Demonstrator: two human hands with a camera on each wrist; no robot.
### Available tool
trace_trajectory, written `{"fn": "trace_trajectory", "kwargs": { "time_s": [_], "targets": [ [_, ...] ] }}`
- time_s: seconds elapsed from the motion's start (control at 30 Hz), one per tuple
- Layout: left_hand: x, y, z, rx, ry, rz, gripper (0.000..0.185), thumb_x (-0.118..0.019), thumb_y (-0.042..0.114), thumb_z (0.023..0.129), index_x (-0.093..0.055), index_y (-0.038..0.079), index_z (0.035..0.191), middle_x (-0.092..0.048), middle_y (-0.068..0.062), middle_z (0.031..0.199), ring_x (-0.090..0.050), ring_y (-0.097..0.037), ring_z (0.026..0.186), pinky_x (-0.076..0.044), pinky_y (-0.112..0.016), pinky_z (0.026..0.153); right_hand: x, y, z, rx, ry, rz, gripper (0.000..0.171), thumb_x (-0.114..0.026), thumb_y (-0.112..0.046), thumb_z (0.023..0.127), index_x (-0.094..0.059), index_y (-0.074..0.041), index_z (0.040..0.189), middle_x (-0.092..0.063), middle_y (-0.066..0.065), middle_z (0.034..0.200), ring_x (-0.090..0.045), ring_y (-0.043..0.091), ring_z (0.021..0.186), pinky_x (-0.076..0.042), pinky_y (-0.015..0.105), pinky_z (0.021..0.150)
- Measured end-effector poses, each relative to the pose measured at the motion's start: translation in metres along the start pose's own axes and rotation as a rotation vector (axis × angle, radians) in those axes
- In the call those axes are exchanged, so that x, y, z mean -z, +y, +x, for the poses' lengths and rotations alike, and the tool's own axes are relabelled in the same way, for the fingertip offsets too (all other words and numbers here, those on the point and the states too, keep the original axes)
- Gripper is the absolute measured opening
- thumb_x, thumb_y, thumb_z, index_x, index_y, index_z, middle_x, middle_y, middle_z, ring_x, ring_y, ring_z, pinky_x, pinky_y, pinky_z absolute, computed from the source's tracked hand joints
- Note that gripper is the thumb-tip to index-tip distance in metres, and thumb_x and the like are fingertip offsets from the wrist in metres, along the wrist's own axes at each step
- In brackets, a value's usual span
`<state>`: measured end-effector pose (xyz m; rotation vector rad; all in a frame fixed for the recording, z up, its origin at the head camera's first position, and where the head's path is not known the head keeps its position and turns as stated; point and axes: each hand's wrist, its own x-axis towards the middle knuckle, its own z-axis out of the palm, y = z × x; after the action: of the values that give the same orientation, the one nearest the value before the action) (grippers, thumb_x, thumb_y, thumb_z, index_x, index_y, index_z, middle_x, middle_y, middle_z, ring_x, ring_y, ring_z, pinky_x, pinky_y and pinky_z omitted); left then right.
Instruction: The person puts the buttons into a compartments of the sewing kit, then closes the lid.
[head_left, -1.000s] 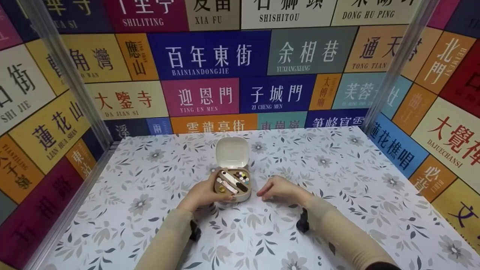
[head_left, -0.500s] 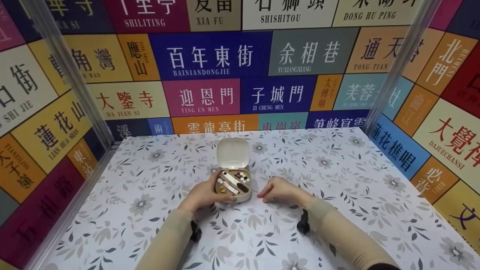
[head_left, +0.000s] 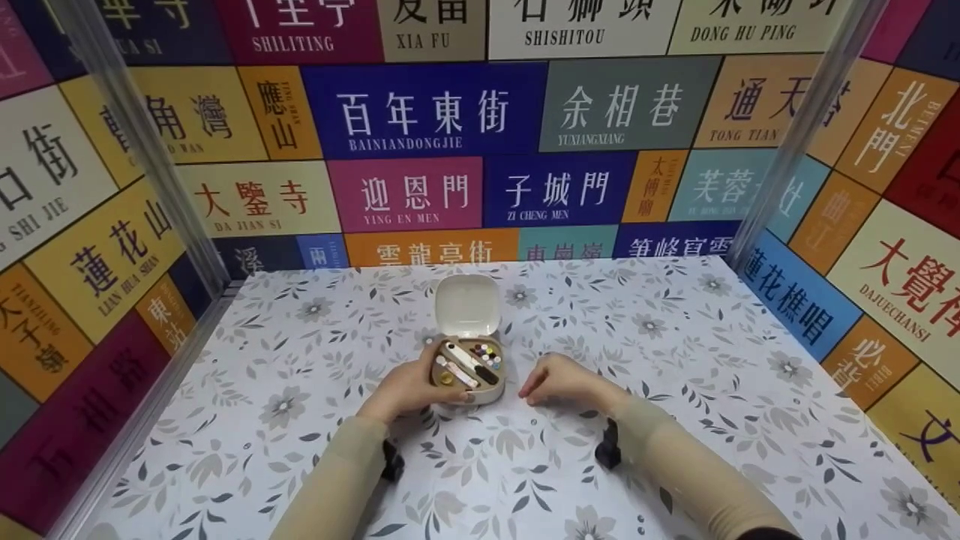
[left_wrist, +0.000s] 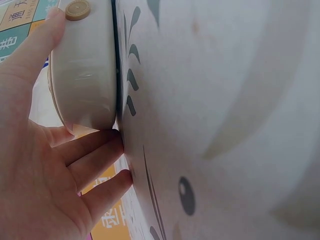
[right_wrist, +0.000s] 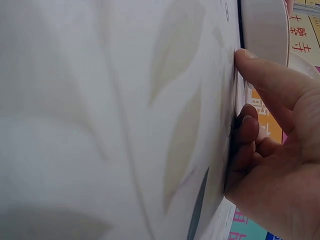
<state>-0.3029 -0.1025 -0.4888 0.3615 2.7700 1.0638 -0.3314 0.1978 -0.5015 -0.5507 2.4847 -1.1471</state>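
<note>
A small cream sewing kit box (head_left: 490, 393) stands on the table with its lid (head_left: 468, 306) raised at the back. Inside lie a white tool with a dark end (head_left: 469, 361), a slim pale piece, a small gold round piece (head_left: 446, 378) and several coloured beads or pin heads (head_left: 487, 352). My left hand (head_left: 405, 388) grips the box's left side, thumb at the front by the round tan button (left_wrist: 78, 10), fingers behind. To the right of the box, my right hand (head_left: 568, 380) rests on the table, fingers loosely curled, holding nothing visible.
A white cloth with grey flowers and leaves (head_left: 315, 442) covers the table. Panels of coloured name signs (head_left: 420, 109) rise behind it and on both sides, with clear corner posts (head_left: 150, 150) at left and right.
The head view has shifted very slightly. Both hands and the box hold nearly the same place; the right hand's fingertips sit a touch farther from the box.
</note>
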Motion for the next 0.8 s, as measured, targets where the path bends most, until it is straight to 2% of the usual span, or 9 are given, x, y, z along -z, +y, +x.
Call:
{"fn": "trace_trajectory", "kwargs": {
  "time_s": [0.23,0.4,0.8],
  "targets": [
    [0.0004,0.0002,0.0006,0.007,-0.005,0.006,0.118,-0.081,0.066,0.061,-0.020,0.029,0.155,-0.051,-0.016,0.139,-0.051,-0.038,0.121,-0.039,-0.053,0.102,0.0004,-0.0002,-0.0009,-0.058,0.002,0.071,0.015,-0.080,-0.002,0.070,-0.073,-0.006,0.083,-0.067,0.002,0.075,-0.058,0.014,0.068,-0.048,0.025,0.063],
    [-0.0005,-0.0007,0.0010,0.017,-0.004,0.011,0.120,-0.081,0.067,0.059,-0.020,0.030,0.155,-0.051,-0.017,0.140,-0.051,-0.038,0.121,-0.039,-0.054,0.101,0.0007,-0.0008,-0.0024,-0.064,0.000,0.097,0.015,-0.081,-0.003,0.069,-0.071,-0.003,0.081,-0.065,0.003,0.072,-0.056,0.013,0.064,-0.047,0.024,0.059],
    [-0.0009,-0.0003,0.0004,0.022,0.011,0.017,0.121,-0.081,0.068,0.058,-0.020,0.032,0.155,-0.050,-0.018,0.140,-0.051,-0.039,0.121,-0.038,-0.056,0.102,0.0057,0.0016,-0.0019,-0.087,-0.007,0.185,0.013,-0.080,-0.008,0.074,-0.072,-0.002,0.083,-0.071,0.007,0.081,-0.062,0.015,0.071,-0.049,0.024,0.067]
  ]
}}
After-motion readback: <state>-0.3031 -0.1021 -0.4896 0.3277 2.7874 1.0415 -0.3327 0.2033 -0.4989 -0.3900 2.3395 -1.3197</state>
